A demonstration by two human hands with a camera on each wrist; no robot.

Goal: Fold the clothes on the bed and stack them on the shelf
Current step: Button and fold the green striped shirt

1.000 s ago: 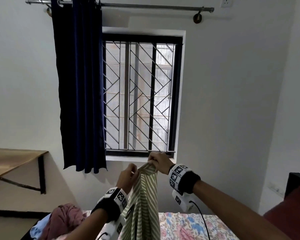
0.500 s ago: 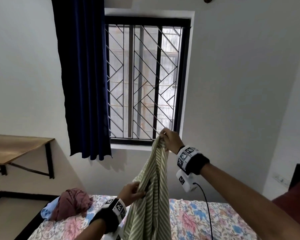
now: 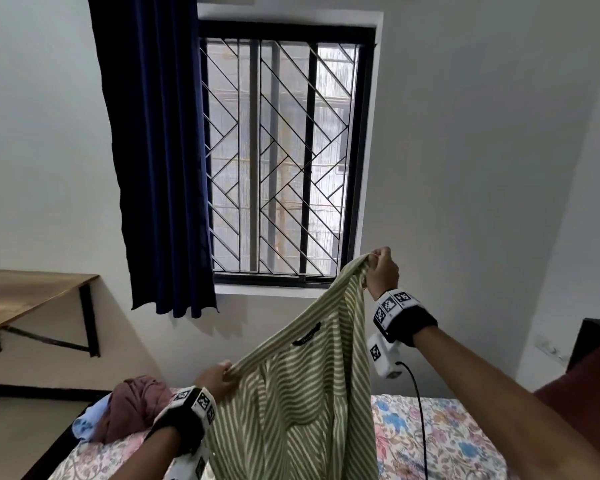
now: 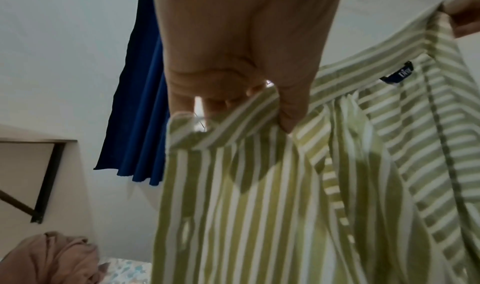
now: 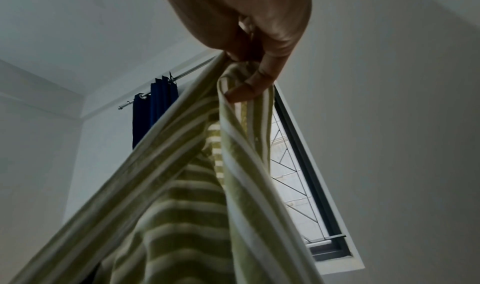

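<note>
A green and white striped shirt (image 3: 302, 393) hangs in the air over the bed (image 3: 447, 438), its black neck label facing me. My right hand (image 3: 381, 268) pinches one top corner high up by the window sill. My left hand (image 3: 219, 375) grips the other top edge lower and to the left, so the top edge slopes. In the left wrist view my left hand (image 4: 259, 95) holds a fold of the shirt (image 4: 259, 185). In the right wrist view my right hand (image 5: 249, 75) holds bunched shirt (image 5: 182, 196) cloth. A crumpled maroon garment (image 3: 132, 407) lies on the bed's far left.
A light blue cloth (image 3: 87, 422) lies beside the maroon garment. A wooden wall shelf (image 3: 25, 292) on black brackets juts out at the left. A barred window (image 3: 278, 157) with a dark blue curtain (image 3: 160, 161) is ahead. A dark red piece of furniture (image 3: 589, 382) stands at the right.
My hands have moved apart: the left slid down and left along the shirt's edge, the right stayed high, moving right. The bunched shirt has spread open. My view tilted down.
</note>
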